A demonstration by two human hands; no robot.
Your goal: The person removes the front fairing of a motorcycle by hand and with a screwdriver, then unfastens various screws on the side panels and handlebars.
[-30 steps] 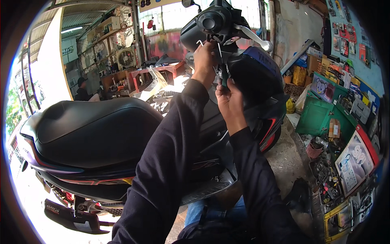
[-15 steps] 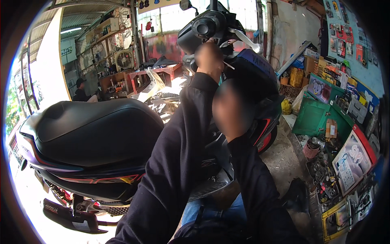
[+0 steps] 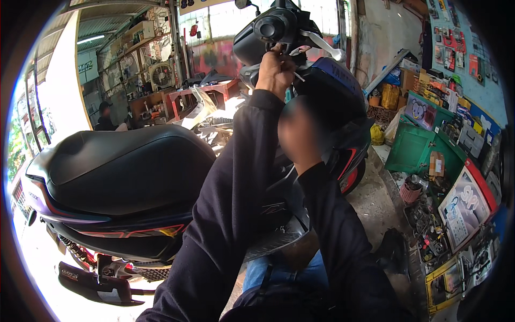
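Note:
A scooter with a black seat (image 3: 134, 155) stands in front of me, its handlebar (image 3: 271, 28) at the top of the view. Just under the handlebar grip, my left hand (image 3: 274, 72) is closed with its fingers curled upward; what they hold is hidden. A thin pale rod (image 3: 299, 77) sticks out beside that hand, by the brake lever (image 3: 324, 47). Lower and nearer, my right hand (image 3: 301, 134) is at the scooter's dark front panel; it is blurred, so its fingers cannot be read. A small teal piece (image 3: 289, 95) shows between both hands.
On the right, a green metal box (image 3: 410, 153), a cardboard box and many tools and parts crowd the floor. Packaged parts hang on the wall (image 3: 491, 96). Behind the scooter is a red table (image 3: 177, 99). A person (image 3: 105, 118) sits at the far left.
My right hand has shifted slightly left and up. My left hand stays under the handlebar, and the view has moved a little.

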